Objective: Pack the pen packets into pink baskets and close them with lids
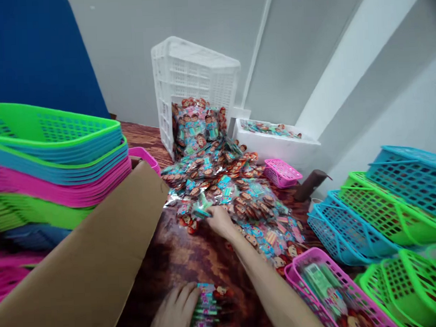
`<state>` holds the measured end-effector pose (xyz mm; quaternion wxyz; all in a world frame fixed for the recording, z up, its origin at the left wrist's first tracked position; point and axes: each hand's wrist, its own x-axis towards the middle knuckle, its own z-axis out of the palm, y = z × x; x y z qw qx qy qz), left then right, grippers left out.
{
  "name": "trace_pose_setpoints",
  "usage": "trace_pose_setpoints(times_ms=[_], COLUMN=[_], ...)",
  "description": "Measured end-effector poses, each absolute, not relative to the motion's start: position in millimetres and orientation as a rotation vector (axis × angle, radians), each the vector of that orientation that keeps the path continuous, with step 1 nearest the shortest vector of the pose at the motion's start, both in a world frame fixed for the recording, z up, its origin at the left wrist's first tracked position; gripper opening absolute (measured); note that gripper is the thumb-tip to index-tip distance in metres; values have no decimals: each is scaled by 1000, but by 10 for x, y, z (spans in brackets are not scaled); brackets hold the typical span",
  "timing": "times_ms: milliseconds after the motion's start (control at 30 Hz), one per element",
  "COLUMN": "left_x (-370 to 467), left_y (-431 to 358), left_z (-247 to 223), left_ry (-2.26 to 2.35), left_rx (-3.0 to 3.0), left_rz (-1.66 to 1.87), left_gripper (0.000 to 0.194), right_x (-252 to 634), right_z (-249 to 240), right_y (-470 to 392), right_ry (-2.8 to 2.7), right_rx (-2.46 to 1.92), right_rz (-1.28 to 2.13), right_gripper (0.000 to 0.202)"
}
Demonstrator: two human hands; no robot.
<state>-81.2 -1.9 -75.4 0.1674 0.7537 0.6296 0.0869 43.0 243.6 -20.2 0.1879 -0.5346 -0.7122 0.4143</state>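
Observation:
Low in the view, my left hand (pixel 175 307) lies along the left side of a stack of clear plastic packets (pixel 206 311) with teal and printed doll-head designs, its fingers closed over the edge and its thumb hidden. My right hand (pixel 219 220) reaches forward to the near edge of a large spread pile of similar packets (pixel 211 168). Between its fingers is a teal and green packet (pixel 202 210), partly blurred. Close to my right forearm, a pink basket (pixel 293 276) contains a green item in clear wrap and a printed doll head.
A white crate (pixel 195 58) lies tipped, packets spilling from it. Behind the pile stands a white foam box (pixel 278 144) of packets. Nested baskets (pixel 51 151) and a cardboard flap (pixel 109 240) border the left. Blue baskets (pixel 347 225) and green baskets (pixel 407 280) crowd the right, near a small pink basket (pixel 281 173).

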Motion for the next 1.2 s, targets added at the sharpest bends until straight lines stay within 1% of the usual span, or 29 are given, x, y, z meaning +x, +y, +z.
trace_pose_setpoints(times_ms=[100,167,333,433,567,733,867,1000,1067,1100,1133,1200], left_x=[-743,-721,-712,-710,-714,-715,-715,-738,-744,-744,-743,-738], left_y=[-17,-13,-48,-75,-89,-100,-87,-5,59,90,118,150], left_z=[-625,-561,-476,-465,-513,-576,-601,-618,-603,-592,-582,-567], left_ry=[1759,1730,1704,1691,1700,1705,1726,1690,1702,1714,1719,1719], left_rx=[1989,1925,1904,1919,1931,1951,1918,1909,1899,1893,1889,1888], left_rz=[152,150,202,233,273,273,172,145,114,96,83,72], left_gripper=[90,93,92,90,89,90,96,93,82,75,69,64], right_x=[719,976,1356,1282,975,455,181,455,727,852,953,1055], right_z=[-283,-246,-91,-186,-528,-800,-751,-398,-118,25,159,365], right_y=[2112,2102,2335,2258,1953,1909,2055,2050,2006,1984,1966,1947], right_ry=[-2000,-1919,-1219,-1076,-1009,-1050,-1222,-1518,-1701,-1827,-2156,-2593], right_rx=[-1363,-1330,-1236,-1250,-1317,-1368,-1422,-1396,-1364,-1351,-1357,-1345], right_rz=[1304,1388,1565,1687,1785,1640,1537,1385,1258,1161,915,611], right_gripper=[11,13,34,28,17,21,18,10,11,12,14,18])
